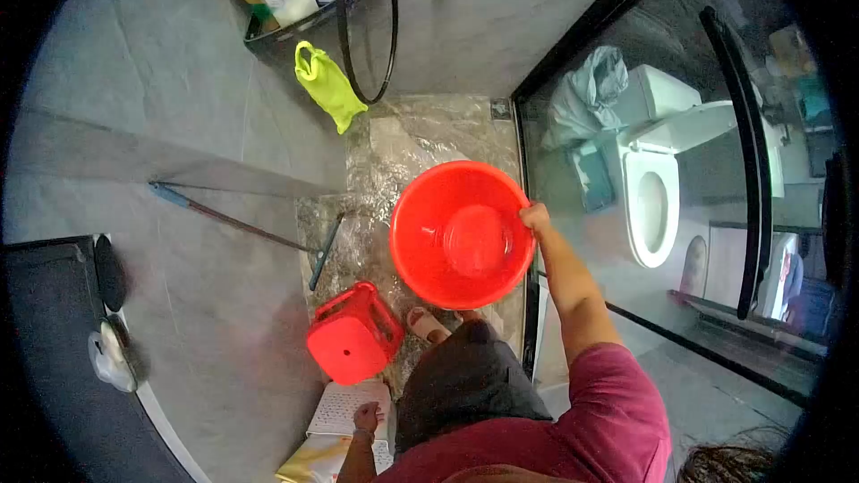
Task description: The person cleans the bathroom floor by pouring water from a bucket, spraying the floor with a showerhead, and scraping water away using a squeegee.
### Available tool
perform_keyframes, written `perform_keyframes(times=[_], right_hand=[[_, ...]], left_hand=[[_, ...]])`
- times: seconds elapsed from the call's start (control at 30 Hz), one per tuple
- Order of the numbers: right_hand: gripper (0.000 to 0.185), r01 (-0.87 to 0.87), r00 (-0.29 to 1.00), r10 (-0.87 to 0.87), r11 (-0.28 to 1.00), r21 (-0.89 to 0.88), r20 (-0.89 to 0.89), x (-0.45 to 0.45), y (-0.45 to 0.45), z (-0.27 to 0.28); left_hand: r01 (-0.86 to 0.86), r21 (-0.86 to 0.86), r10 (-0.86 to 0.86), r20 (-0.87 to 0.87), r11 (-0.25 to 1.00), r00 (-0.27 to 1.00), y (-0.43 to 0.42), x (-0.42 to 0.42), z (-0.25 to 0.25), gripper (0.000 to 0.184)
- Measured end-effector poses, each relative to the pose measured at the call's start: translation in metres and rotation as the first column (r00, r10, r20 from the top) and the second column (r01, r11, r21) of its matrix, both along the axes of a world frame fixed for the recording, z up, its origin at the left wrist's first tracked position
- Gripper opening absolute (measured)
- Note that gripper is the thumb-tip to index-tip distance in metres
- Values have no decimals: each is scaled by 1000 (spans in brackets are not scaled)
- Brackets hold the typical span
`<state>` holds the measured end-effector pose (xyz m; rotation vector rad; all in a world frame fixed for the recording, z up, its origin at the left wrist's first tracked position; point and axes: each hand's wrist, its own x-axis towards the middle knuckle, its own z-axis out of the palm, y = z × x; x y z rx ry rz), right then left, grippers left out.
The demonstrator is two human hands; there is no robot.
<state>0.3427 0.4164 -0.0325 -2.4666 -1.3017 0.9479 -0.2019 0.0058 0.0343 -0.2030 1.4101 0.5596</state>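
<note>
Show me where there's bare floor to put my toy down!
The floor has a bare, wet-looking patch between the red basin and the back wall, plus a narrower strip between the basin and the squeegee. It's crowded lower down, where the red stool and the person's feet are close together.
</note>
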Motion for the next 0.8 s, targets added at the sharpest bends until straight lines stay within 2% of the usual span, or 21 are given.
perform_keyframes(times=[0.03, 0.07, 0.1, 0.13, 0.17, 0.23, 0.3, 0.33, 0.37, 0.4, 0.43, 0.5, 0.53, 0.57, 0.63, 0.67, 0.7, 0.73, 0.77, 0.8], right_hand=[[22, -4, 1000, 4, 1000, 14, -3, -8, 20, 11], [22, 257, 930, -264, 964, -62, -256, -26, 41, 33], [22, 465, 730, -504, 861, -206, -462, -37, 59, 44], [21, 513, 739, -500, 852, -103, -451, -37, 70, 12], [21, 629, 557, -605, 755, -187, -569, -45, 82, 4], [23, 642, 550, -651, 731, -233, -523, -68, 105, 17], [28, 732, 273, -697, 598, -326, -663, -69, 116, -82], [30, 712, 235, -690, 601, -362, -684, -88, 129, -54], [29, 714, 114, -679, 564, -415, -726, -89, 135, -97], [27, 699, 51, -625, 580, -419, -779, -89, 142, -123], [25, 681, -14, -563, 600, -420, -826, -91, 151, -141], [24, 641, -15, -559, 631, -437, -829, -83, 171, -172], [23, 636, -3, -631, 597, -488, -776, -87, 187, -132], [22, 662, -32, -582, 596, -453, -812, -82, 192, -131], [34, 619, 137, -583, 682, -390, -801, -67, 196, -151], [34, 610, 143, -576, 692, -386, -805, -64, 197, -153], [43, 631, 177, -610, 673, -387, -773, -62, 196, -142], [53, 653, 208, -638, 655, -381, -741, -60, 196, -121], [72, 527, 212, -607, 731, -434, -766, -61, 199, -86], [76, 497, 299, -640, 738, -457, -708, -63, 200, -76]], left_hand=[[-94, -34, 98, 128, 995, 987, -3, -9, -9, 16], [-81, -137, 99, 125, 987, 987, -3, -14, -17, 16], [-170, -136, 192, 165, 976, 967, -1, -12, -13, 15], [-36, -125, 26, -76, 992, 997, 11, 7, 4, 15], [97, -151, -140, -312, 984, 940, 34, 30, 28, 16], [-61, -239, 15, -192, 969, 981, 35, 31, 20, 20], [-148, -316, 158, 7, 937, 987, 24, 35, 3, 26], [-331, -203, 388, 504, 921, 771, -26, 19, -40, 36], [-182, -317, 274, 277, 931, 921, -13, 40, -41, 35], [-58, -485, 110, 81, 873, 991, -4, 59, -44, 35], [-40, -440, 67, 47, 897, 997, 3, 72, -45, 33], [1, -357, -13, -30, 934, 999, 48, 102, -21, 30], [30, -314, -54, -71, 949, 996, 68, 110, -10, 29], [18, -322, -45, -76, 947, 996, 86, 116, -2, 29], [-67, -254, 44, -95, 965, 994, 120, 130, 10, 27], [77, -232, -131, -228, 970, 965, 135, 141, 15, 25], [98, -300, -174, -240, 949, 955, 145, 142, 13, 26], [128, -216, -184, -265, 968, 947, 145, 143, 12, 28], [158, -126, -189, -294, 979, 937, 146, 142, 10, 29], [-122, -104, 119, -37, 987, 992, 148, 132, 6, 29]])
